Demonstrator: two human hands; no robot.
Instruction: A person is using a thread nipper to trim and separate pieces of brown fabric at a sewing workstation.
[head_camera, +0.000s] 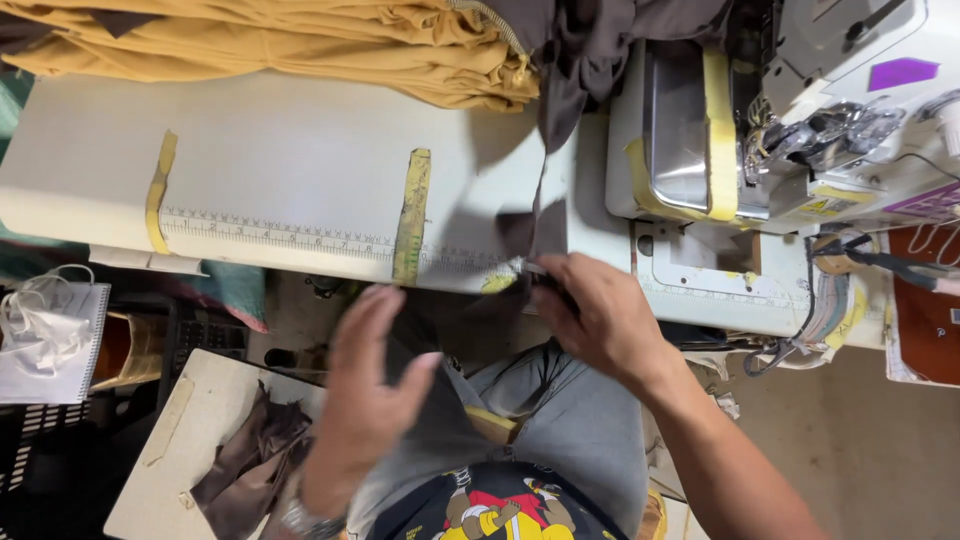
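My right hand (598, 315) is at the front edge of the white sewing table (300, 170), fingers pinched on a strip of dark brown fabric (545, 130) that hangs down from a pile at the back. Whether a small tool is also in those fingers I cannot tell. My left hand (370, 395) is blurred, held over my lap with fingers spread, just below the table edge and holding nothing. The brown strip runs past the left side of the sewing machine (790, 120).
Folded mustard-yellow cloth (300, 45) is stacked along the table's back. A printed ruler with yellow tape strips (412, 215) marks the table front. More brown fabric pieces (255, 455) lie on a board at lower left, beside a notebook and a white mask (45, 330).
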